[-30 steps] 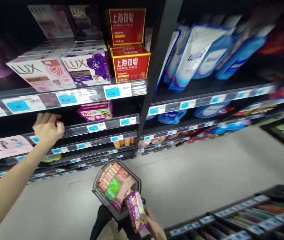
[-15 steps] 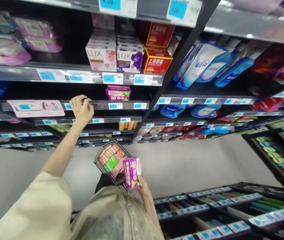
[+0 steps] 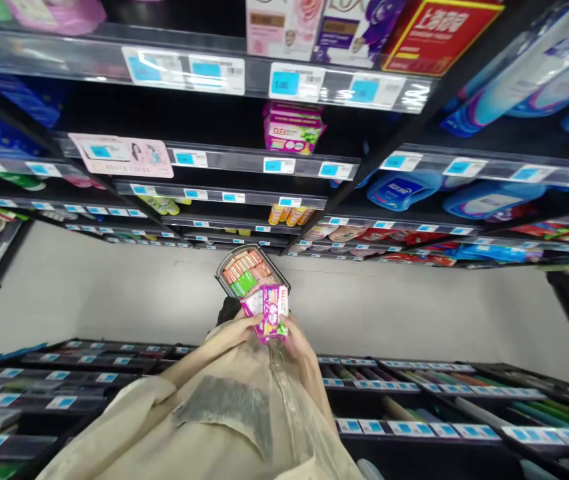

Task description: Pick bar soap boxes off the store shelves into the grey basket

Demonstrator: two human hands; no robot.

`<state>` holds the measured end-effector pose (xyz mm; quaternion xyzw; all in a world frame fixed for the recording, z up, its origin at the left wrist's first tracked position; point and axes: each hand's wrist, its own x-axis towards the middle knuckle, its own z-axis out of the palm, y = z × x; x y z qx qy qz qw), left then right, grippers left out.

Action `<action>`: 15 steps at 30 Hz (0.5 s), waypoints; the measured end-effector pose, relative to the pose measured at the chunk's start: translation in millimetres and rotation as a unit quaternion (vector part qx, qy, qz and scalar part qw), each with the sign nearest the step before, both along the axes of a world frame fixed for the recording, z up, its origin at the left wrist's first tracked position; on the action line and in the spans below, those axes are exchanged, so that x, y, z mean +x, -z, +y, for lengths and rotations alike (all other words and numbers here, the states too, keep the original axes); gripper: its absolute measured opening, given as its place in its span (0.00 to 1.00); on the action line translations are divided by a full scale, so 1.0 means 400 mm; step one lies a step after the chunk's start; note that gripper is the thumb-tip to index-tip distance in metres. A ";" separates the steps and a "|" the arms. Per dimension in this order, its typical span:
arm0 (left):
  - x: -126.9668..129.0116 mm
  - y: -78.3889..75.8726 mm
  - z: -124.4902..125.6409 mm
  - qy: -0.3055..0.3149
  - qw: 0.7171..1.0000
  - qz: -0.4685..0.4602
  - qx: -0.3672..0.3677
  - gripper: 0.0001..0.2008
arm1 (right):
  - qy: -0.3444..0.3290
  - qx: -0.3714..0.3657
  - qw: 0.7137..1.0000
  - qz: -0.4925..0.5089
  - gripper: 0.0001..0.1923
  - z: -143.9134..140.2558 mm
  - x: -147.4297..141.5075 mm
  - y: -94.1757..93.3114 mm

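Purple pack (image 3: 273, 312) held in front of the torso, just above the near side of the shopping basket (image 3: 220, 272) as seen from the head. Left hand (image 3: 245, 325) closed on its lower left part, thumb laid over the wrapper; right hand (image 3: 295, 335) closed on the lower right edge. The two are near each other with the pack between them. Grip from both sides probably keeps it level and steady; holding it low leaves the printed faces turned up toward the wearer, readable at a glance, I judge. Basket contents: orange-pink packets (image 3: 241, 262) in rows, a green packet (image 3: 244, 283) beside them; the rows look like a way to save room. Similar purple packs (image 3: 294, 130) sit near the front lip of a shelf, likely so labels face the aisle, price tags (image 3: 279, 165) on the rail below. Hard to make out: fingers under the pack are hidden, and so is its underside; whether the pale left face belongs to the same pack or a second one, cannot tell. Pack and hands hide the near part of the basket, so what bears it does not show. Soap boxes (image 3: 284, 30) above are cut by the top edge; small print is too blurred to read.
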<state>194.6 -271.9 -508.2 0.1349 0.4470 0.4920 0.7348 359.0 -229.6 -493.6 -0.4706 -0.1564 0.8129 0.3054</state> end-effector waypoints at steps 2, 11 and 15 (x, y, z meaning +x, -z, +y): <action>-0.021 -0.008 0.020 -0.066 0.996 -0.041 -0.039 0.44 | 0.025 0.007 1.000 -0.017 0.31 0.001 -0.014 -0.006; -0.098 0.010 0.030 -0.176 0.975 -0.050 -0.124 0.33 | 0.226 0.018 0.963 -0.143 0.31 -0.020 0.039 0.039; -0.141 -0.023 0.047 -0.133 0.987 -0.028 -0.089 0.32 | 0.232 0.011 0.960 -0.156 0.30 -0.045 0.141 0.028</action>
